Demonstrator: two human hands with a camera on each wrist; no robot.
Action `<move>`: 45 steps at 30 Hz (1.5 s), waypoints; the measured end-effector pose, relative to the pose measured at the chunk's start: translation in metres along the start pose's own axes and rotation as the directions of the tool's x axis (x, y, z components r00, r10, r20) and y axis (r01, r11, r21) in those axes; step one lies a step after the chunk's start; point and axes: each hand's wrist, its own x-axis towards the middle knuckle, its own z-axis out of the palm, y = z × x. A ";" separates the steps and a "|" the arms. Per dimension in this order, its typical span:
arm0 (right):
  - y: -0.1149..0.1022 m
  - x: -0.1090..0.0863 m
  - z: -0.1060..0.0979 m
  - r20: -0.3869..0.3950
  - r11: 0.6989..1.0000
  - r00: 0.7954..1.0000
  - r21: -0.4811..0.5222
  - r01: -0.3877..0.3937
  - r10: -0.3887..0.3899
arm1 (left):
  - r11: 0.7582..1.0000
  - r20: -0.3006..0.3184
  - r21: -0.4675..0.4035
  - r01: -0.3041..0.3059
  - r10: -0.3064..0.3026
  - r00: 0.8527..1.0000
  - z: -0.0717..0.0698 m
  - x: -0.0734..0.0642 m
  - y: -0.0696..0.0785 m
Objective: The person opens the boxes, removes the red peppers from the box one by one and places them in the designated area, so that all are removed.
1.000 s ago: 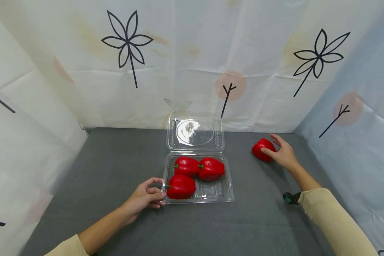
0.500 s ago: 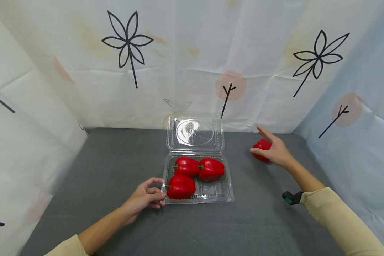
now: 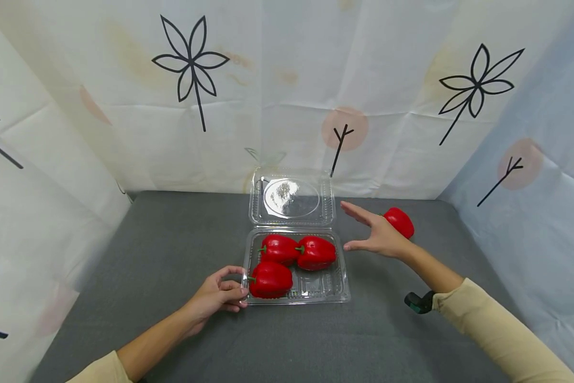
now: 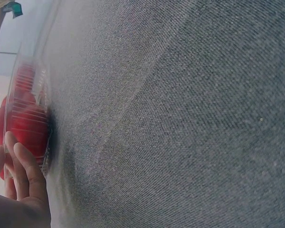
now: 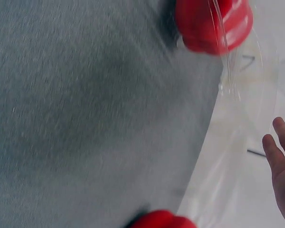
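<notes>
A clear plastic clamshell container (image 3: 317,290) lies on the grey cloth with its lid folded back. Inside are three red bell peppers: one at back left (image 3: 278,248), one at back right (image 3: 316,252), one at front left (image 3: 270,280). My left hand (image 3: 214,296) pinches the container's left rim, its fingers also showing at the rim in the left wrist view. To the right of the container my right hand (image 3: 381,237) hovers with fingers and thumb spread, holding nothing. Another red bell pepper (image 3: 399,222) sits on the cloth behind it, partly hidden by the hand.
The see-through lid (image 3: 291,202) reaches up to the patterned back curtain (image 3: 277,80). A pale curtain (image 3: 545,223) hangs on the right and another (image 3: 33,213) on the left. The grey cloth (image 3: 186,239) covers the surface around the container.
My right hand has left the lone bell pepper and moved left toward the container, fingers spread. That pepper stays on the cloth. My left hand and the container have not moved.
</notes>
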 end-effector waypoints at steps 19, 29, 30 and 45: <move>-0.004 0.019 0.044 0.189 0.995 0.979 0.079 0.063 -0.077 | 1.000 0.002 -0.004 0.007 -0.006 1.000 0.000 0.001 0.001; -0.009 0.024 0.053 0.217 0.999 0.975 0.043 0.032 -0.040 | 1.000 -0.005 -0.001 0.012 -0.012 1.000 -0.001 0.002 -0.001; -0.010 0.024 0.054 0.217 0.999 0.976 0.033 0.030 -0.037 | 1.000 -0.005 -0.003 0.012 -0.012 1.000 -0.001 0.002 -0.001; -0.009 0.027 0.058 0.222 0.993 0.975 -0.104 0.050 -0.026 | 1.000 -0.005 -0.010 0.016 -0.016 1.000 -0.001 0.003 -0.001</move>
